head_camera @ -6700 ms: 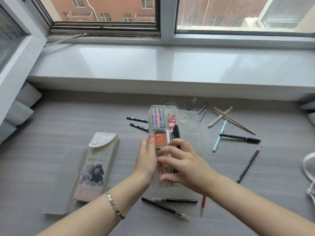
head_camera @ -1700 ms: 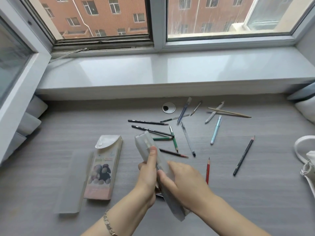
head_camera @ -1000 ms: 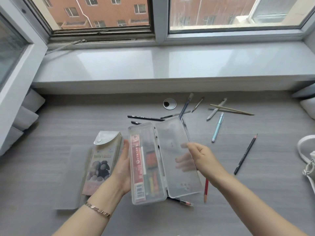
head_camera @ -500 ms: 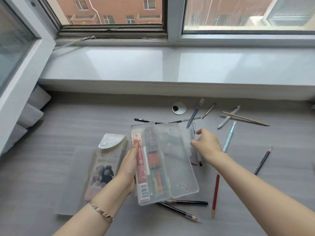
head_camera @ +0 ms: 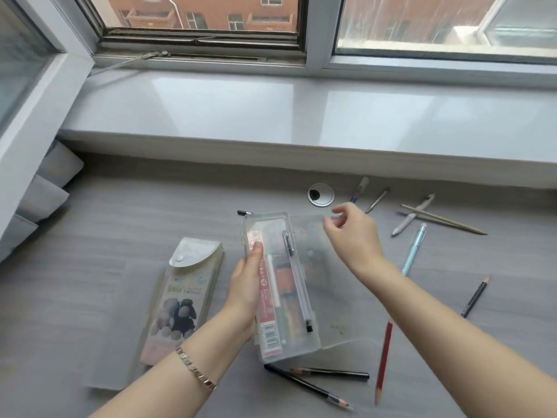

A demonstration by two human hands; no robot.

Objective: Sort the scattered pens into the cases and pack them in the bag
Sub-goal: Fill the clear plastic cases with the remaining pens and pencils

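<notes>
My left hand (head_camera: 245,285) grips the left side of an open clear plastic case (head_camera: 265,216), thumb lying on the red packet inside. A clear pen (head_camera: 297,285) lies along the case's tray. The case's frosted lid (head_camera: 337,297) is folded out to the right. My right hand (head_camera: 352,233) hovers over the lid's far end with fingers loosely curled and nothing in them. A second case with a plush-animal picture (head_camera: 180,297) lies at the left. Loose on the desk are a red pencil (head_camera: 384,360), two black pencils (head_camera: 331,372), and a light blue pen (head_camera: 414,251).
More pens lie at the back right: a white pen (head_camera: 413,218), a wooden stick (head_camera: 443,220), a black pencil (head_camera: 474,297). A round cable grommet (head_camera: 321,194) sits by the white window sill (head_camera: 301,116). A frosted sheet (head_camera: 120,327) lies beneath the second case.
Earlier I opened the clear case. My right hand picked a clear pen off the desk; that pen now lies in the case and the hand has drawn back empty.
</notes>
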